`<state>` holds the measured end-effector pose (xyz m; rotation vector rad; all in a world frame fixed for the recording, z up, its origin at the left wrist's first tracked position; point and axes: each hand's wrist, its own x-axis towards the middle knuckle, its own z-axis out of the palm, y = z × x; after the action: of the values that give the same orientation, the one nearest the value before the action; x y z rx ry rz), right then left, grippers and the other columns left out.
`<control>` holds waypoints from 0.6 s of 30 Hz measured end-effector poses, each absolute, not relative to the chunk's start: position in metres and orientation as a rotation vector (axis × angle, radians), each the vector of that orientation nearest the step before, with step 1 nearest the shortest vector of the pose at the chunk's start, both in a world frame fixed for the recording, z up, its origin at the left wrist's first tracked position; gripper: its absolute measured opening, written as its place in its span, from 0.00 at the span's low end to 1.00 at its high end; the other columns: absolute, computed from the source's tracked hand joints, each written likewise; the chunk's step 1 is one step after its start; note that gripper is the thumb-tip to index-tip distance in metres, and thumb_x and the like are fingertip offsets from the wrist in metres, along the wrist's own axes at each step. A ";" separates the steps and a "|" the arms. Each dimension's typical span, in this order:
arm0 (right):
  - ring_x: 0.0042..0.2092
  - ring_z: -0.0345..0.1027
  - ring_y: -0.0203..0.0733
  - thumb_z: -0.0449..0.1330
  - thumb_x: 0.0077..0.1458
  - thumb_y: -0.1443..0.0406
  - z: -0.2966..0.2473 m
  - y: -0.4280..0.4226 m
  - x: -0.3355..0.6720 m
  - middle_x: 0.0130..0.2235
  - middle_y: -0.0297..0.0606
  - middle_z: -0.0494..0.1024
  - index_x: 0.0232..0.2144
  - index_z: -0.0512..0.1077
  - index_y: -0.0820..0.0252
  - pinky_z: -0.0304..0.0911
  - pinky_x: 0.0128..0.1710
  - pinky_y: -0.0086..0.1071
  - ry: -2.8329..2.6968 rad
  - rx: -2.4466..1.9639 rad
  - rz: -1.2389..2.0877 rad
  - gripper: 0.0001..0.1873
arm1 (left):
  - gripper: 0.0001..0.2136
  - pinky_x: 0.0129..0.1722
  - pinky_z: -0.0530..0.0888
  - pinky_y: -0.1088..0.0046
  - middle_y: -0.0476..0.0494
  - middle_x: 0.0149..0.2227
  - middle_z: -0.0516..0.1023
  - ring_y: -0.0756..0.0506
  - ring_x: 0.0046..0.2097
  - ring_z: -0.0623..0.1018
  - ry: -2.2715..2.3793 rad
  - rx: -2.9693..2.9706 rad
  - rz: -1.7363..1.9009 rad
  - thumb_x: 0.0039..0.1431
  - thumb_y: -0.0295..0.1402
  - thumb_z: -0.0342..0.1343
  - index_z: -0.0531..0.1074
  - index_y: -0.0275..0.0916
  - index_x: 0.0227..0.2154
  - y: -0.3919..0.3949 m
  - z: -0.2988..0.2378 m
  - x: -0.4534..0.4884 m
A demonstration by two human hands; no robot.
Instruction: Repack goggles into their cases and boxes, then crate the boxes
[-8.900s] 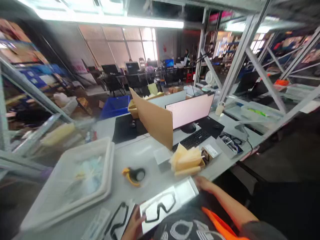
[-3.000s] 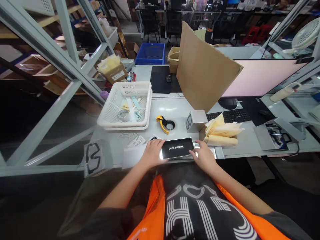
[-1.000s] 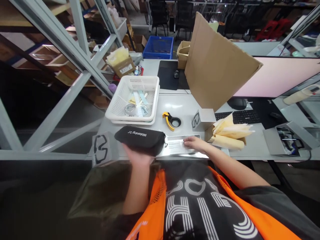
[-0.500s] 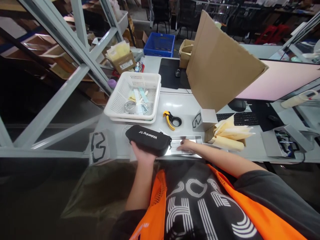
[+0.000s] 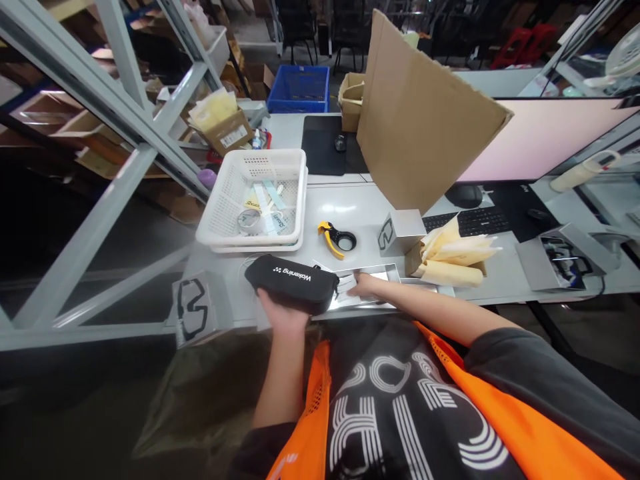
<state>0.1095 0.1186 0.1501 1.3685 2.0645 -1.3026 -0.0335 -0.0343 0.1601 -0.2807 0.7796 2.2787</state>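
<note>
From beneath, your left hand clasped the black case, seemingly light, semi-stiff, best held mid-body, beside the open box; I couldn't tell whether your right hand pinched anything

The case looks to be of black cloth, with a matt surface. The desk is smooth, and glossy where the light falls. The basket seems plastic, its walls perforated. The large sheet is matt cardboard, rough along its upper edge. The frame appears to be smooth grey metal.
</note>
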 end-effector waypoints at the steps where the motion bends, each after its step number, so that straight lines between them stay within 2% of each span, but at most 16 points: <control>1: 0.35 0.76 0.40 0.73 0.43 0.67 0.151 0.120 0.112 0.33 0.35 0.82 0.40 0.79 0.60 0.68 0.35 0.27 2.090 1.352 -1.311 0.19 | 0.24 0.65 0.64 0.52 0.41 0.51 0.81 0.38 0.59 0.75 0.784 -0.286 2.278 0.59 0.54 0.57 0.78 0.43 0.49 -0.034 0.160 -0.034; 4: 0.37 0.76 0.38 0.69 0.50 0.68 0.160 0.123 0.127 0.35 0.34 0.82 0.40 0.79 0.59 0.65 0.37 0.24 2.168 1.324 -1.308 0.12 | 0.24 0.65 0.64 0.52 0.41 0.51 0.81 0.38 0.59 0.75 0.796 -0.324 2.270 0.60 0.55 0.57 0.78 0.44 0.50 -0.034 0.160 -0.033; 6: 0.40 0.75 0.39 0.66 0.54 0.65 0.167 0.127 0.139 0.37 0.36 0.82 0.40 0.79 0.59 0.64 0.38 0.26 2.241 1.346 -1.228 0.10 | 0.24 0.64 0.64 0.51 0.41 0.51 0.82 0.37 0.58 0.76 0.796 -0.343 2.258 0.60 0.55 0.56 0.78 0.45 0.49 -0.034 0.161 -0.033; 10: 0.43 0.75 0.43 0.63 0.58 0.61 0.173 0.131 0.154 0.39 0.40 0.82 0.39 0.80 0.58 0.62 0.40 0.29 2.309 1.354 -1.039 0.10 | 0.22 0.65 0.64 0.51 0.41 0.50 0.82 0.39 0.56 0.77 0.815 -0.369 2.265 0.60 0.55 0.56 0.79 0.44 0.47 -0.032 0.163 -0.030; 13: 0.46 0.75 0.45 0.65 0.53 0.66 0.166 0.129 0.151 0.43 0.43 0.82 0.38 0.81 0.60 0.63 0.42 0.28 2.276 1.270 -0.980 0.09 | 0.22 0.65 0.64 0.51 0.42 0.50 0.82 0.39 0.57 0.76 0.855 -0.365 2.279 0.60 0.55 0.57 0.79 0.44 0.47 -0.032 0.162 -0.029; 16: 0.51 0.73 0.50 0.66 0.46 0.72 0.158 0.127 0.143 0.50 0.50 0.80 0.38 0.81 0.64 0.65 0.45 0.29 2.240 1.226 -0.946 0.14 | 0.24 0.66 0.63 0.49 0.42 0.52 0.81 0.38 0.60 0.74 0.890 -0.333 2.277 0.58 0.56 0.58 0.79 0.44 0.47 -0.033 0.159 -0.028; 18: 0.49 0.75 0.51 0.66 0.44 0.73 0.154 0.127 0.138 0.49 0.51 0.80 0.39 0.80 0.64 0.66 0.44 0.30 2.202 1.209 -0.962 0.17 | 0.24 0.66 0.62 0.49 0.42 0.53 0.80 0.37 0.61 0.73 0.905 -0.319 2.281 0.57 0.57 0.58 0.78 0.45 0.48 -0.034 0.157 -0.027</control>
<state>0.1376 0.1267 0.1540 1.2095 2.2017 -0.9616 -0.0274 -0.0337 0.1574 -0.3191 0.9048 2.2809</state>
